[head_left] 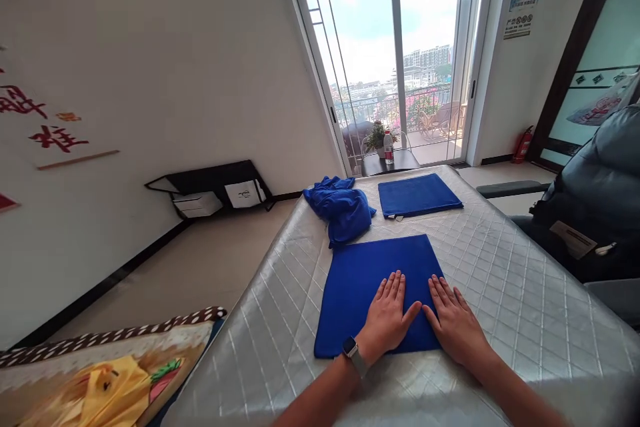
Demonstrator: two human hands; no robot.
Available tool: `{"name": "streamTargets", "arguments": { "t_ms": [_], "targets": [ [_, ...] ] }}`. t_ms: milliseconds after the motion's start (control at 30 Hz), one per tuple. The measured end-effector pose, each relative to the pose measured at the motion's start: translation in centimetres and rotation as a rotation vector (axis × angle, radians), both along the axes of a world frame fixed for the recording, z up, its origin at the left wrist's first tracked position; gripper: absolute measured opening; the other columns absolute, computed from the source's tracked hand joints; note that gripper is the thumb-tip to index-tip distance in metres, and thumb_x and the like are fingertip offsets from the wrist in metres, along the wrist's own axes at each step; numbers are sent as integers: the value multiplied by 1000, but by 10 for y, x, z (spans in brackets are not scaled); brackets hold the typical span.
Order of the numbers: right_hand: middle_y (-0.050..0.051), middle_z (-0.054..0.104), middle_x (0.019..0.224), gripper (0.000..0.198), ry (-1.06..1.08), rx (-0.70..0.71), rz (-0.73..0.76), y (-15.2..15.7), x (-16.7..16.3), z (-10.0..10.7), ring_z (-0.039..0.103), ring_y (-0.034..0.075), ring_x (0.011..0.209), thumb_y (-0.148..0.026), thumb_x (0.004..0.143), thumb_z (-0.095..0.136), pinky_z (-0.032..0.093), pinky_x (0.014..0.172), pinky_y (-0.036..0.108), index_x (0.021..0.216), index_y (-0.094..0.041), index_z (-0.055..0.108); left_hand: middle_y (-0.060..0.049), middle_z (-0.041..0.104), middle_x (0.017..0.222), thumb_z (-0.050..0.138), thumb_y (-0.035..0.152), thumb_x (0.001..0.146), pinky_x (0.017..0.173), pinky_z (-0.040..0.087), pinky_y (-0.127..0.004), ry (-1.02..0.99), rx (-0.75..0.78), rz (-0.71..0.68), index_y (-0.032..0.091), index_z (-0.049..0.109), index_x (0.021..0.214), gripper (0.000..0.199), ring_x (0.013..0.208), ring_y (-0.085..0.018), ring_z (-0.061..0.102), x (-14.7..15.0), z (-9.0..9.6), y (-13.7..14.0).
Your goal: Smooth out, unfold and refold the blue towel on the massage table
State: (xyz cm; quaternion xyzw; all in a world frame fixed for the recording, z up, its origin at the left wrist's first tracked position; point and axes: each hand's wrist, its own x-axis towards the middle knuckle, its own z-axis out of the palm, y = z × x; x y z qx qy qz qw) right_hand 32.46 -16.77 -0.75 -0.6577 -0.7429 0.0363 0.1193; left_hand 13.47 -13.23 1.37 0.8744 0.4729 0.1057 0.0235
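Head view: I see the left hand (389,320) and right hand (458,327) palm-down, fingers close together, thumbs nearly meeting.
The blue cloth (357,293) lies flat under the left fingers, its edge beneath the right; beyond, a crumpled blue bundle (342,210).

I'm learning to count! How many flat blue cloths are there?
2: the near cloth, under the left hand; the far cloth, right of the crumpled heap. More may be stacked beneath.

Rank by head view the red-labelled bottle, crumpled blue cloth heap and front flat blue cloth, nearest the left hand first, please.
1. Front flat blue cloth: under left hand.
2. Crumpled blue cloth heap: ahead, left.
3. Red-labelled bottle: farthest ahead.
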Motion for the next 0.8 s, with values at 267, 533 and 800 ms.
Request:
{"name": "streamTargets", "arguments": {
  "t_ms": [267,533,800],
  "targets": [
    [5,20,162,67,2,58,18,3,1,-9,14,21,149,-50,99,19,16,122,46,155,-13,24,-8,10,163,20,62,99,122,21,-46,68,-78,356,15,8,157,75,150,-25,14,-127,-15,-42],
    [5,20,161,67,-55,31,47,4,2,1,15,20,149,-51,99,18,19,121,46,154,-13,24,-8,9,163,26,66,97,121,22,-46,23,-117,423,15,9,157,80,150,-25,13,-133,-22,-57],
    [6,25,159,64,-76,22,50,-15,0,10,18,21,148,-50,100,20,21,121,47,152,-14,29,-10,13,163,29,65,97,120,24,-48,-27,-73,424,14,11,156,80,149,-26,15,-135,-30,-59]
  ]
}}
